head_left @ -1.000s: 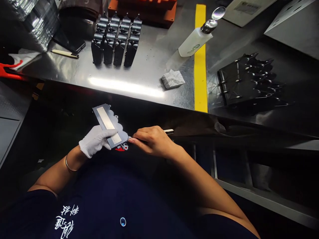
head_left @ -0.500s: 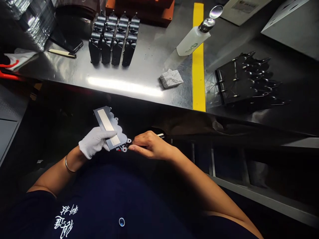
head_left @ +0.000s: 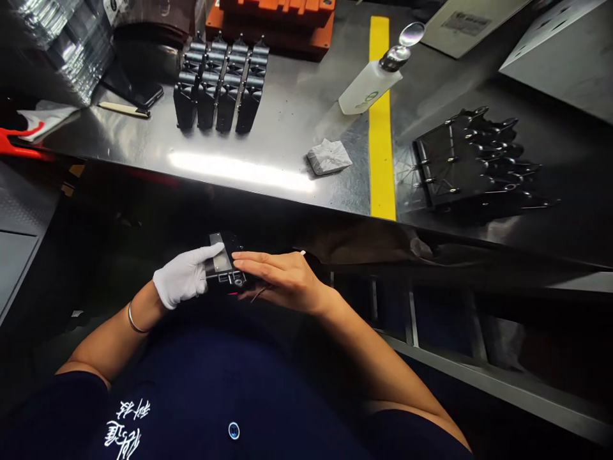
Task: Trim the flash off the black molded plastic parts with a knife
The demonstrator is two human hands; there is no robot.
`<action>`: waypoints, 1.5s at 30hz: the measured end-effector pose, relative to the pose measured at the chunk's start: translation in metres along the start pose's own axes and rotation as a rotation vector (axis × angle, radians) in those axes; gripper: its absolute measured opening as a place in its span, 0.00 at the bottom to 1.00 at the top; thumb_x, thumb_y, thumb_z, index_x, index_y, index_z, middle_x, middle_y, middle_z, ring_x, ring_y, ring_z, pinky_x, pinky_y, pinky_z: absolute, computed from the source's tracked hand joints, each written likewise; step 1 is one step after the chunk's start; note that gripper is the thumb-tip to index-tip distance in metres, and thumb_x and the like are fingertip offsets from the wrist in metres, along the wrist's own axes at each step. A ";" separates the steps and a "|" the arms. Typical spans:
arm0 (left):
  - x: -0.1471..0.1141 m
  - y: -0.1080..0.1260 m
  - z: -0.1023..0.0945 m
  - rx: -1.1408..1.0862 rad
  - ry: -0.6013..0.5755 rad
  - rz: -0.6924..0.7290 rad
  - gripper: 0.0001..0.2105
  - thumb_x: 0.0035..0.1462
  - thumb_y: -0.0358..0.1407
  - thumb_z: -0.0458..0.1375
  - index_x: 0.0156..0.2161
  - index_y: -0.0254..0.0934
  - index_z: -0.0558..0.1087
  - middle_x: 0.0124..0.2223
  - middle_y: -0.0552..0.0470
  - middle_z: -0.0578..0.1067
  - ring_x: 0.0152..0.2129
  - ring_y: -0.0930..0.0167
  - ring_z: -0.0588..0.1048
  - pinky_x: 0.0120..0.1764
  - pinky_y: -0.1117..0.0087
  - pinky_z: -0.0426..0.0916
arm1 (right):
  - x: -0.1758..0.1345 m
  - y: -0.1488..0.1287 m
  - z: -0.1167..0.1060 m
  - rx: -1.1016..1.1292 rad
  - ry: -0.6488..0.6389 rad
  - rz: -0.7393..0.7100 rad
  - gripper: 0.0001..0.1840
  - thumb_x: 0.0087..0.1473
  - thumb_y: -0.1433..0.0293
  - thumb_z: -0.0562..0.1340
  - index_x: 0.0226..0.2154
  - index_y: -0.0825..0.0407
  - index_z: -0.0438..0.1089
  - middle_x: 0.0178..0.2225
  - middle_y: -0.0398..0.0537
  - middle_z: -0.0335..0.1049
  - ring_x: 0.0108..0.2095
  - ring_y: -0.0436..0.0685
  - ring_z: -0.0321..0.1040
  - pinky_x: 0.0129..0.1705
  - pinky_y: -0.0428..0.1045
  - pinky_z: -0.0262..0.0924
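Note:
My left hand (head_left: 184, 278), in a white glove, is closed round the left side of a black moulded plastic part (head_left: 235, 276). Its thumb lies on the pale rectangular face of that part. From the right, my bare right hand (head_left: 287, 278) meets the part, fingers stretched along its edge and thumb partly hidden below. The small pale end of a slim tool (head_left: 302, 253) sticks out behind the right hand, and the rest of it is mostly hidden in the grip. Both hands are in front of my body, below the bench edge.
On the metal bench (head_left: 287, 118) stand several black moulded parts (head_left: 220, 86), a white bottle (head_left: 366, 89) and a folded white wipe (head_left: 329, 157). A cream-handled tool (head_left: 123, 110) lies left. Beyond the yellow tape (head_left: 382, 160) is another dark group of parts (head_left: 474, 160). An orange block (head_left: 272, 32) sits behind.
The part has turned in my left hand, so its pale face looks smaller and its scalloped edge is darker. My right fingers have gone from a pinch to lying stretched along the part.

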State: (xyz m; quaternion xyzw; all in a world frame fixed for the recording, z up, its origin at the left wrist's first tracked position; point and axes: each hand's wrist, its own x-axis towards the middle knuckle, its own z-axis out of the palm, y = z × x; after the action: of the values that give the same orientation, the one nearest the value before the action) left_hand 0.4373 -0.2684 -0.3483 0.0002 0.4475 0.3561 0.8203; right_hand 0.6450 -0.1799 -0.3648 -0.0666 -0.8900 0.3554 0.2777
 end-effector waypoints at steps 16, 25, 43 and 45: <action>-0.004 -0.010 -0.002 0.739 0.486 0.688 0.20 0.51 0.53 0.59 0.30 0.34 0.76 0.29 0.52 0.76 0.27 0.71 0.71 0.32 0.72 0.66 | -0.002 -0.007 0.025 0.218 0.203 0.624 0.19 0.64 0.60 0.49 0.42 0.53 0.70 0.31 0.47 0.72 0.32 0.52 0.70 0.35 0.47 0.65; -0.010 -0.010 0.001 0.898 0.291 0.651 0.18 0.52 0.49 0.59 0.29 0.35 0.79 0.28 0.50 0.78 0.26 0.70 0.74 0.31 0.73 0.67 | -0.009 -0.017 0.021 0.244 0.131 0.395 0.17 0.62 0.68 0.54 0.50 0.52 0.71 0.24 0.43 0.62 0.27 0.49 0.61 0.29 0.46 0.60; -0.014 -0.009 0.008 0.904 0.296 0.610 0.16 0.51 0.47 0.61 0.27 0.35 0.78 0.26 0.50 0.77 0.24 0.71 0.73 0.28 0.74 0.66 | -0.014 -0.018 0.016 0.451 0.056 0.451 0.17 0.61 0.66 0.56 0.50 0.52 0.72 0.22 0.40 0.59 0.23 0.45 0.55 0.24 0.43 0.52; -0.014 -0.010 0.008 0.904 0.293 0.613 0.15 0.51 0.47 0.61 0.27 0.35 0.78 0.26 0.50 0.77 0.24 0.71 0.73 0.28 0.74 0.66 | -0.013 -0.018 0.016 0.463 0.056 0.472 0.17 0.61 0.64 0.56 0.49 0.52 0.73 0.22 0.40 0.59 0.22 0.46 0.55 0.24 0.43 0.52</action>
State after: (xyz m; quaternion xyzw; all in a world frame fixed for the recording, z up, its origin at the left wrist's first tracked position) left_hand 0.4442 -0.2812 -0.3366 0.4323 0.6441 0.3472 0.5269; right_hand 0.6487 -0.2074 -0.3681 -0.2157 -0.7376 0.6009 0.2201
